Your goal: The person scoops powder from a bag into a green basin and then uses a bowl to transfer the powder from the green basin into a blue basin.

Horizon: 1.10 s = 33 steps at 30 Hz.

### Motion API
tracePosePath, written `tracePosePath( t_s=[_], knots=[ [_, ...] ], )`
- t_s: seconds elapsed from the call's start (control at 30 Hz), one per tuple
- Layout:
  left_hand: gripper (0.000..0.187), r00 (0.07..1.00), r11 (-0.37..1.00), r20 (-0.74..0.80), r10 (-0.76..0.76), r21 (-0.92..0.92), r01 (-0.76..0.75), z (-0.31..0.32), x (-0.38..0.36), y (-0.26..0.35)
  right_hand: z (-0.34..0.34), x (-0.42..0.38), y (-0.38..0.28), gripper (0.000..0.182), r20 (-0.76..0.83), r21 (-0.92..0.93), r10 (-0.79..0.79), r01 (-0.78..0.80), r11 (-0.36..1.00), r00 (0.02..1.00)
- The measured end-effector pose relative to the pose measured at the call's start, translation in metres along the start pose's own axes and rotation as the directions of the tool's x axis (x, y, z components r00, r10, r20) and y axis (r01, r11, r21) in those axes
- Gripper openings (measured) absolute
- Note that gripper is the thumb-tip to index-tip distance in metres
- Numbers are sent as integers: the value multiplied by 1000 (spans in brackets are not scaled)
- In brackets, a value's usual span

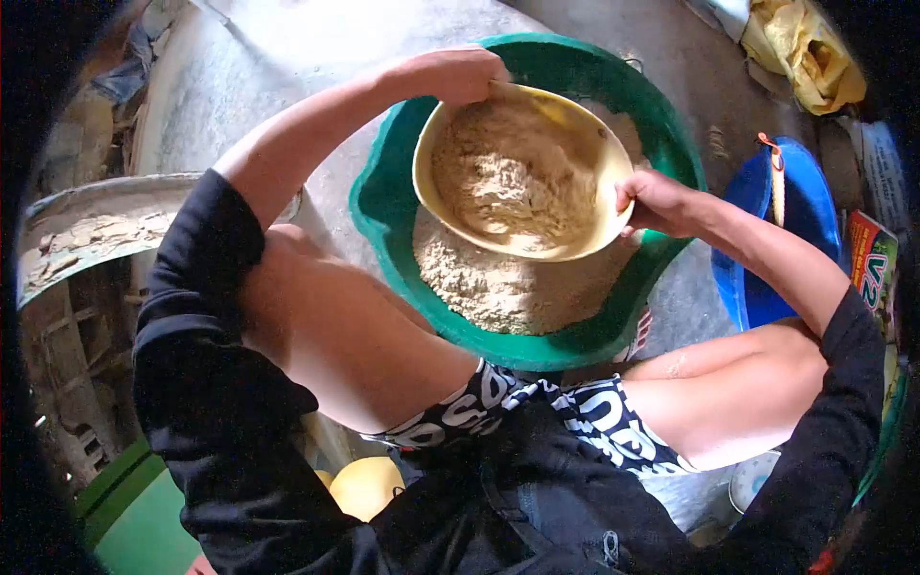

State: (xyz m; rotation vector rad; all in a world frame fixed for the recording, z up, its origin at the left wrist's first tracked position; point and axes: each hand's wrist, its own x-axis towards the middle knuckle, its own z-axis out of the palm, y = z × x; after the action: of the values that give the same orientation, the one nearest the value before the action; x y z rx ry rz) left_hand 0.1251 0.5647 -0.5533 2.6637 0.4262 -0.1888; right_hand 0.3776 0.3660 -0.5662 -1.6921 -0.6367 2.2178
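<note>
Over the green basin point(387, 192) I hold a round, pale-yellow bowl point(577, 251) tilted, with a light brown, coarse powder point(503, 182) inside it, partly smeared by motion. My left hand point(474, 75) grips the bowl's far rim at the upper left, its fingers mostly hidden. At the right side my right hand point(659, 201) pinches the rim, thumb on the inner wall and fingers beneath. A heap of the same kind of powder point(479, 297) lies in the basin below, lit by the sun on its near side.
The basin stands on a grey floor point(316, 134) between my spread legs. To the right is a blue bucket point(757, 278) with a rope handle. Yellow sacking point(795, 57) lies at the upper right. A round tray-like thing with a dusty rim point(105, 225) sits at the left.
</note>
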Motion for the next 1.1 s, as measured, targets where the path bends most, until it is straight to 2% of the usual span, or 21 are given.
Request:
tracePosePath(
  t_s=[0.1,0.13,0.17,0.23,0.3,0.37,0.4,0.47,0.6,0.63,0.67,0.7,0.77,0.8,0.83,0.87,0.9,0.93,1.0,1.07,1.1],
  knots=[
    [15,995,999,-92,-46,11,48,-11,2,4,-10,-8,-16,15,-39,-66,-71,69,995,997],
    [16,987,995,-151,54,87,-42,-17,5,4,-23,-8,-19,16,1,-96,-108,108,990,994],
    [18,985,996,-171,-25,75,38,-32,4,20,-38,-8,-23,16,37,-121,-155,158,980,987],
    [18,954,992,-299,10,127,29,-45,12,28,-50,-33,-37,23,-52,-179,-257,244,953,965],
    [18,909,971,-392,140,233,-49,-67,27,49,-70,-50,-51,28,-105,-290,-263,223,931,959],
    [18,951,979,-309,7,194,56,-99,45,83,-86,-91,-63,31,-204,-354,-229,147,924,952],
    [15,896,958,-414,159,284,-39,-105,61,92,-94,-114,-64,33,-158,-315,-264,205,927,952],
    [13,923,974,-355,147,214,-73,-126,105,116,-111,-167,-54,28,-273,-297,-386,305,905,881],
    [20,862,908,-341,375,324,-267,-152,190,204,-166,-254,-13,39,-418,-397,-446,283,873,791],
    [19,882,918,-333,335,326,-226,-151,206,227,-172,-273,-1,42,-498,-414,-447,249,875,743],
    [41,944,861,-132,301,463,-210,-155,232,249,-175,-289,12,45,-572,-430,-448,214,877,687],
    [40,927,852,-138,349,458,-253,-147,247,263,-174,-301,27,49,-648,-411,-452,218,885,614],
    [36,885,827,-149,442,451,-337,-130,277,292,-201,-317,68,62,-707,-347,-405,215,913,580],
    [18,803,867,-374,464,379,-324,-102,293,301,-219,-319,92,66,-715,-370,-417,204,907,561],
    [18,821,836,-308,481,445,-323,-90,304,317,-228,-319,114,66,-763,-357,-418,217,909,493],
    [18,808,856,-337,484,377,-355,-72,310,330,-232,-316,137,66,-806,-346,-414,231,910,423],
    [14,795,841,-329,509,387,-378,-52,321,341,-234,-307,164,66,-793,-417,-517,331,846,323],
    [17,821,835,-266,505,393,-386,-35,324,350,-221,-298,172,68,-799,-501,-558,266,824,223],
    [35,785,838,-316,532,328,-436,17,342,353,-219,-289,200,71,-815,-510,-519,106,853,258],
    [50,802,866,-328,499,206,-455,54,345,356,-222,-265,235,73,-667,-744,-738,-151,651,100],
    [52,804,880,-359,474,195,-432,72,345,358,-218,-255,247,74,-680,-728,-727,-199,656,92]
  ],
)
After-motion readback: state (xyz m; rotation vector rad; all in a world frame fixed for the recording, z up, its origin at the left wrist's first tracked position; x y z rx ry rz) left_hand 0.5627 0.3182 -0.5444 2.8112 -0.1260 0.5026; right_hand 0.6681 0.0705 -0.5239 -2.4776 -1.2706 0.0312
